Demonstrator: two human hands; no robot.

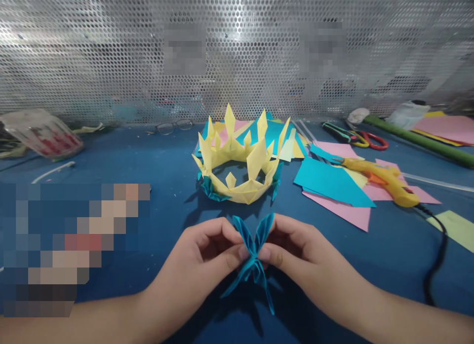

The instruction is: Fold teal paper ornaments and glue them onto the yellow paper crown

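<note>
A blue folded-paper butterfly (255, 243) is held upright in the lower middle, its pleated wings spread above and below its pinched centre. My left hand (213, 250) grips it from the left, thumb and bent fingers closed on its middle. From the other side my right hand (296, 248) pinches it in the same way, the two thumbs nearly meeting. The fingertips behind the paper are partly hidden. Just beyond the hands stands a yellow paper crown (246, 191) with tall pointed tips. Blue folded paper pieces (214, 190) sit on its lower left and right sides.
On the right lie a yellow glue gun (385, 178) with a black cord, blue paper sheets (329, 181), scissors (374, 140) and a green stick (425, 139). A plastic container (44, 132) and glasses (174, 127) are at the back left. Perforated metal (237, 87) closes off the rear.
</note>
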